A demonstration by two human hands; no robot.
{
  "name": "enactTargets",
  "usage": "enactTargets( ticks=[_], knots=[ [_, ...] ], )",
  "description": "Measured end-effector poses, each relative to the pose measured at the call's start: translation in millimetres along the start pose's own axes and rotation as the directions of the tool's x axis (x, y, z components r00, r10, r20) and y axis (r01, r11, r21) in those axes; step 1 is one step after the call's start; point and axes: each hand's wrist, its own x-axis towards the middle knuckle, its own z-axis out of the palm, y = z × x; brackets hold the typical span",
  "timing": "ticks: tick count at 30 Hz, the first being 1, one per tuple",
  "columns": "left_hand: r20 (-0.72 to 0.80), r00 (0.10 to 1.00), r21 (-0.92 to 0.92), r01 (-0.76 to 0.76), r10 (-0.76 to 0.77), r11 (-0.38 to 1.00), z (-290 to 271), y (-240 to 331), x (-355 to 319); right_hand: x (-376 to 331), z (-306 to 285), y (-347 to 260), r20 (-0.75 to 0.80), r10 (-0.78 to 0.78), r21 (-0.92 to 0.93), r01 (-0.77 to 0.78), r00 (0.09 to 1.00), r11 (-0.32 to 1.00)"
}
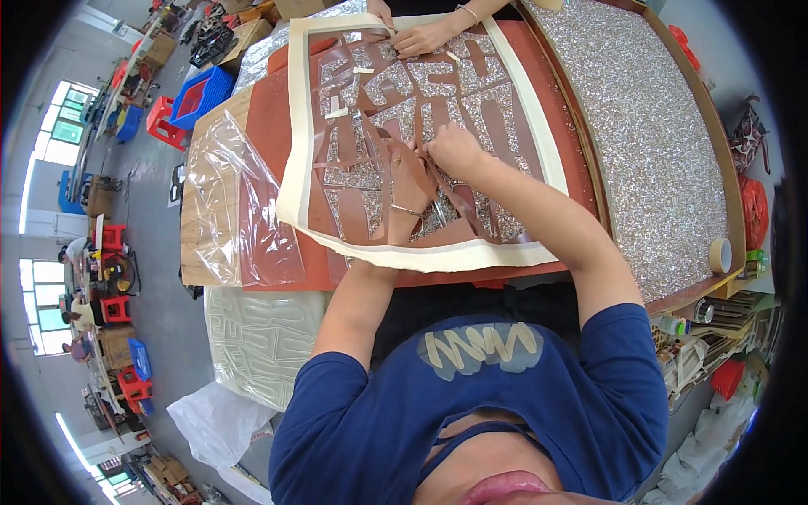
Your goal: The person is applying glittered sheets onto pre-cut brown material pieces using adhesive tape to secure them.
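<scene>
A cream-bordered sheet (296, 160) lies in front of me, with brown cut-out film over a glittery, stone-covered surface. My left hand (407, 178), with a bracelet at the wrist, reaches under a lifted part of the brown film (459, 206); its fingers are partly covered by the strips. My right hand (454, 151) is closed in a pinch on the film's strips, close beside the left. At the far edge another person's hands (421, 38) work on the same sheet. Small pale pieces (337, 113) lie on the film.
To the right stands a wood-edged tray (598, 168) filled with glittery stones (656, 143), a tape roll (720, 256) at its near corner. Clear plastic film (231, 194) covers the table's left end. Blue crates (202, 97) and a red stool (164, 123) stand beyond.
</scene>
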Motion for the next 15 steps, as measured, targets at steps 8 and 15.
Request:
enactTargets(
  ticks=[8,15],
  knots=[
    [0.189,0.978,0.163,0.056,-0.087,0.985,-24,24,8,-5,19,7,-0.109,-0.012,-0.050,0.007,0.994,0.999],
    [0.041,0.922,-0.728,0.291,-0.385,0.620,79,-14,-2,14,-27,71,-0.269,0.185,0.116,-0.159,0.945,0.981]
  ],
)
